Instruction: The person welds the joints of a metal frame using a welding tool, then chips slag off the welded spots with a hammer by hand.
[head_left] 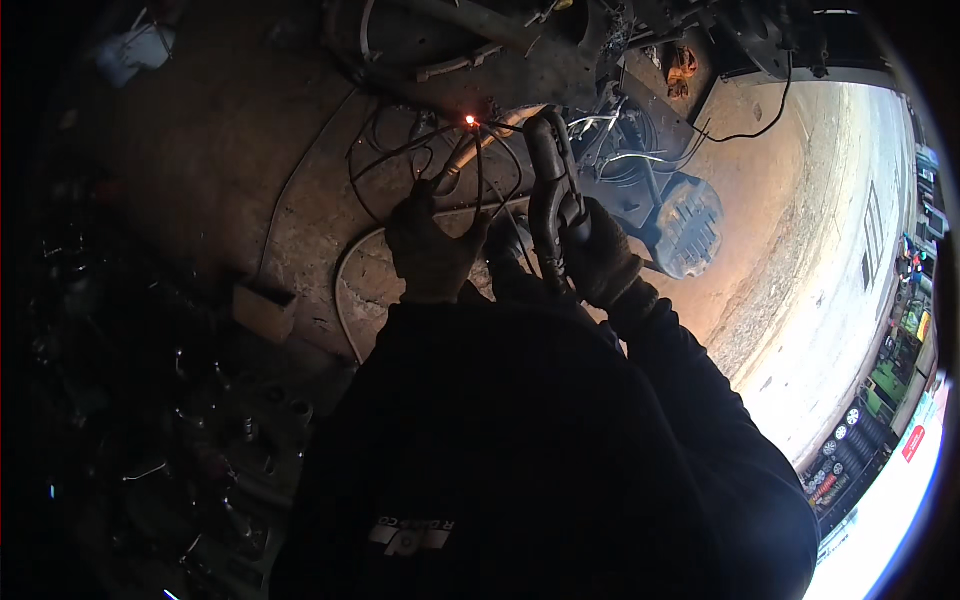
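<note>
Just beyond the gloved left hand [432, 252], a glowing rod tip [470, 121] points away; the right hand [598, 255], level beside it, grips an upright metal shackle [553, 190], while the left fist pinches the rod.

A ribbed pedal [688, 228] lies right of the hands, an orange rag [682, 66] above it, a small block [263, 312] to their left.

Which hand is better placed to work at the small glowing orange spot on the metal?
Probably the left hand: its gloved fingers reach up just below the glowing orange spot. The right hand is busy, wrapped around a dark curved metal tool.
</note>
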